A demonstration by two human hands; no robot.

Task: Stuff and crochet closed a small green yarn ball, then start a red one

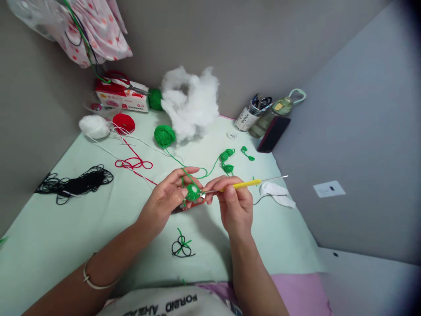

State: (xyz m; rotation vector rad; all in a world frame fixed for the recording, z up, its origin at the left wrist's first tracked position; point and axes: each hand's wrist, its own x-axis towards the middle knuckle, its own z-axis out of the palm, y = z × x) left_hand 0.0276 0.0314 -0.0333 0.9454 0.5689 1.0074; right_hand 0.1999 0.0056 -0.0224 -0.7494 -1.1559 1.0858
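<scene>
My left hand pinches a small green crochet piece with a white patch showing in its opening. Green yarn passes over the raised fingers of that hand. In my right hand is a crochet hook with a yellow handle, held like a pen. Its left tip meets the crochet piece's right edge; the other metal end points right. From the green yarn ball a strand runs down to my left hand. A dark and orange object lies under the hands, mostly hidden.
White stuffing sits at the back, beside a box topped by scissors. Black yarn, a white ball and a red ball lie left. Small green crochet pieces, a pen cup and a phone are right.
</scene>
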